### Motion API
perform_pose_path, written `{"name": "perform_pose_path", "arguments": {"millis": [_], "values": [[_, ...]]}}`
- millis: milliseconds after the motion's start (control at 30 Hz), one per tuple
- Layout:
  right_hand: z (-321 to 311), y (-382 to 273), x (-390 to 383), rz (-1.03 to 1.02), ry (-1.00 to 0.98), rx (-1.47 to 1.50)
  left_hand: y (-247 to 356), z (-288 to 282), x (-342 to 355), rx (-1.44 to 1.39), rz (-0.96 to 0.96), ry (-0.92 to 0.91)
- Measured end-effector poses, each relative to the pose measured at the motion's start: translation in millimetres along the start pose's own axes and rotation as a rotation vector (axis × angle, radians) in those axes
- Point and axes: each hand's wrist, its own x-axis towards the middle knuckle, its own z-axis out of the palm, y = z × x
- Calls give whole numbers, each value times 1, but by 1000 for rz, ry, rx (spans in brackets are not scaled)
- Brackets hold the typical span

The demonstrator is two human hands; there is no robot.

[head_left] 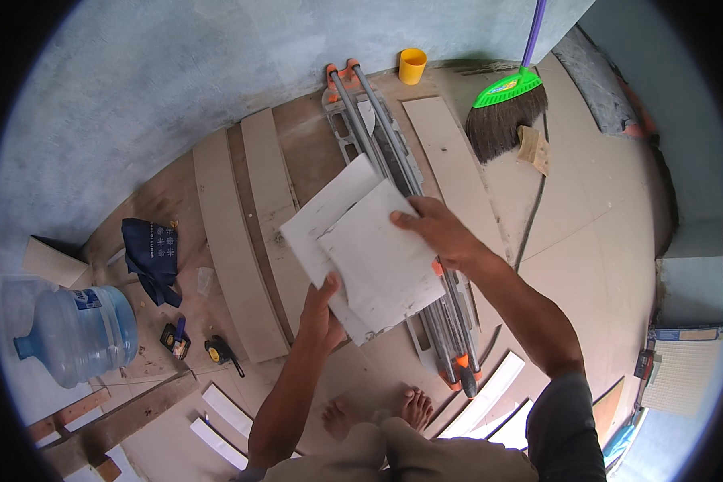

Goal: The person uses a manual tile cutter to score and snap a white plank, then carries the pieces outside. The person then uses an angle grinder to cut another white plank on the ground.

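In front of me I hold two pale grey tile pieces, one lapped over the other. The upper tile piece [386, 257] has a chipped, dirty lower edge. Beneath it, the rear tile piece [317, 217] sticks out at the upper left. My left hand [321, 317] grips them at the lower left, thumb on top. At the upper right, my right hand [442, 231] is closed on the upper piece's edge, thumb on its face. Below them on the floor lies a manual tile cutter [356, 108] with twin metal rails and orange ends, its middle hidden by the tiles.
Long tile strips [225, 241] lie on both sides of the cutter. Leftward are a large water bottle [84, 333], a dark blue bag [151, 257] and a tape measure [219, 351]. Near the wall are a yellow cup [412, 67] and a green broom [508, 108].
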Motion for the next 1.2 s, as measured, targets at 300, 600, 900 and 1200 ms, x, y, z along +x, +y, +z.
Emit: {"name": "perform_pose_path", "arguments": {"millis": [300, 600, 900, 1200], "values": [[-67, -21, 137, -290, 399, -407, 4, -60, -40, -18, 32, 288], [-92, 8, 246, -336, 537, -820, 2, -90, -77, 94, 12, 411], [-79, -14, 241, -286, 454, -1132, -9, -87, -95, 25, -55, 385], [-126, 17, 208, -541, 630, -1040, -6, -92, -83, -71, -78, 422]]}}
